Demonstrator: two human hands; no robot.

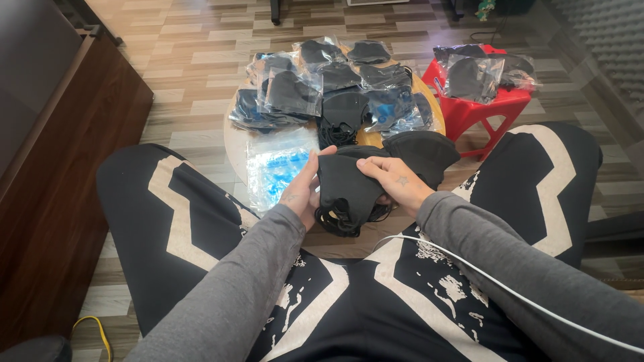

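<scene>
We hold a small stack of black face masks [349,191] between both hands, over the near edge of a low round wooden table [231,144] that sits between our knees. Our left hand [303,191] clasps the stack's left side, thumb on top near the upper corner and fingers curled beneath. Our right hand [396,182] lies on the right side, fingers spread flat across the top mask, pressing it down onto the ones below. Both hands are closed on the stack, close together but not touching each other.

We judge the masks very light, soft and floppy; they would sag or fan apart if gripped at one corner, so a pinch through the whole stack at both sides suits them best. The ear loops [342,221] hang in a loose tangle at the lower edge and look likely to snag.

The stack's long axis runs roughly from upper right, away from us, down to the lower left, with the loops towards our lap.

Just beyond lies another loose black mask [426,151], beside the stack. To the left sit empty clear plastic sleeves [275,164]. Farther out, bagged black masks [322,84] are heaped on the table, with more on a red plastic stool [469,110].
</scene>
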